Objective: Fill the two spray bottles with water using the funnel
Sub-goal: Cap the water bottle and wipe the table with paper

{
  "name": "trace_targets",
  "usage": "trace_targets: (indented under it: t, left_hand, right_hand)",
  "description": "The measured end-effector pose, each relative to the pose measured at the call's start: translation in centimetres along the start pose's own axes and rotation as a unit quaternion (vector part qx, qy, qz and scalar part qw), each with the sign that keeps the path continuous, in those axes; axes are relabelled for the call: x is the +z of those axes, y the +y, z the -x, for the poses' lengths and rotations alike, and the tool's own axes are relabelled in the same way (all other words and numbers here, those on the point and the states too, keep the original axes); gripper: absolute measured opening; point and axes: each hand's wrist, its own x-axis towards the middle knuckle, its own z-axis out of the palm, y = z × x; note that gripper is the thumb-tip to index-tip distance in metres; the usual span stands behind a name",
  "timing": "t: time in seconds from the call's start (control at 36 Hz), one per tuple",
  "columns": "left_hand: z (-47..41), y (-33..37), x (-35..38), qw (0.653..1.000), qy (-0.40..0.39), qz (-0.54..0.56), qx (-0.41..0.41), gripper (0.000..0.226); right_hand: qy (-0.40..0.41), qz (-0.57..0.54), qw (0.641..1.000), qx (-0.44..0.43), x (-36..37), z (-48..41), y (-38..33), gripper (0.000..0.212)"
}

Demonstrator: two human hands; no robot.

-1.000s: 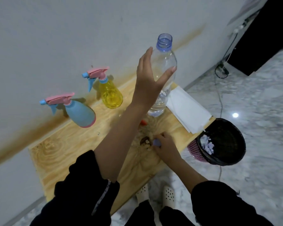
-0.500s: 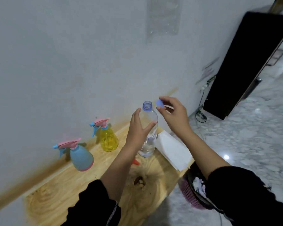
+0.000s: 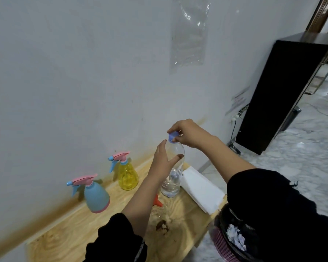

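A clear water bottle [image 3: 172,183] with a little water at its bottom stands on the wooden table [image 3: 68,229]. My left hand [image 3: 164,161] grips its upper body. My right hand [image 3: 187,134] pinches the blue cap [image 3: 173,137] on the bottle's mouth. A blue spray bottle [image 3: 95,193] and a yellow spray bottle [image 3: 126,173], both with pink trigger heads, stand by the wall to the left. An orange funnel [image 3: 157,201] lies on the table, mostly hidden behind my left forearm.
A stack of white paper [image 3: 201,188] lies at the table's right end. A pink waste basket with a black liner [image 3: 233,241] stands on the floor beside the table. A black cabinet [image 3: 284,91] stands at the far right against the wall. A brown stain [image 3: 162,225] marks the tabletop.
My right hand lifted the blue cap from the table and set it on the bottle's mouth. My left hand closed around the bottle. The camera tilted upward.
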Motion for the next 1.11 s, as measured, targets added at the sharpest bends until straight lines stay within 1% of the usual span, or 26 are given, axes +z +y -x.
trace_targets:
  t: [0.06,0.11,0.17,0.19,0.25,0.33,0.42,0.5,0.56,0.64,0.72,0.78,0.83,0.92,0.97,1.03,1.11]
  left_hand:
    - [0.0,-0.1,0.1,1.0,0.001,0.003,0.007,0.078]
    - [0.0,-0.3,0.2,1.0,0.006,0.009,0.015,0.076]
    - [0.0,-0.4,0.2,1.0,0.007,0.006,0.013,0.077]
    - [-0.1,-0.5,0.1,1.0,0.006,0.004,0.012,0.079]
    - [-0.2,-0.7,0.0,1.0,0.004,0.005,0.012,0.08]
    - [-0.3,-0.7,0.0,1.0,0.001,0.007,0.015,0.08]
    - [-0.4,-0.8,0.1,1.0,0.001,0.01,0.014,0.08]
    - [-0.5,-1.1,-0.1,1.0,-0.008,0.019,0.013,0.079]
    - [-0.6,-1.3,-0.3,0.999,-0.023,0.028,0.013,0.079]
    - [-0.8,-1.5,-0.5,0.999,-0.04,0.033,0.011,0.081]
    - [-0.8,-1.4,-0.5,0.998,-0.045,0.037,0.002,0.085]
    - [-0.9,-1.3,-0.6,0.998,-0.046,0.041,-0.001,0.089]
    - [-1.0,-1.4,-0.5,0.998,-0.042,0.04,0.004,0.084]
    - [-1.2,-1.4,-0.2,0.999,-0.032,0.037,0.011,0.075]
    - [-1.1,-1.4,0.0,0.999,-0.027,0.033,0.01,0.077]
    - [-1.1,-1.6,0.1,0.999,-0.025,0.031,0.005,0.082]
    - [-1.1,-1.8,0.1,0.999,-0.021,0.035,0.002,0.088]
  right_hand:
    - [0.013,0.044,0.999,0.018,0.1,-0.2,-0.3,0.024]
    - [0.045,0.074,0.995,0.047,0.7,0.0,-0.5,0.033]
    - [0.083,0.068,0.992,0.07,1.5,0.2,-0.4,0.044]
    - [0.095,0.06,0.991,0.076,1.8,0.3,-0.3,0.046]
    - [0.102,0.04,0.991,0.072,2.1,0.4,-0.1,0.042]
    - [0.102,0.011,0.994,0.043,2.1,0.5,0.2,0.035]
    - [0.085,0.012,0.996,0.024,1.7,0.5,0.4,0.031]
    - [0.036,0.026,0.999,-0.007,1.0,0.3,0.8,0.025]
    - [0.001,0.015,1.0,-0.025,0.5,0.2,1.1,0.022]
    - [-0.027,-0.014,0.999,-0.035,0.2,0.0,1.7,0.027]
    - [-0.042,-0.009,0.998,-0.041,0.0,-0.2,1.9,0.031]
    - [-0.045,0.025,0.998,-0.038,-0.1,-0.4,1.7,0.027]
    - [-0.037,0.084,0.995,-0.034,0.1,-0.6,1.3,0.023]
    - [-0.01,0.183,0.983,-0.019,0.8,-0.7,0.5,0.032]
    - [0.009,0.24,0.971,-0.012,1.3,-0.7,0.2,0.04]
    - [0.018,0.262,0.965,0.009,1.7,-0.8,0.0,0.043]
    - [0.019,0.259,0.964,0.059,1.8,-1.0,-0.7,0.037]
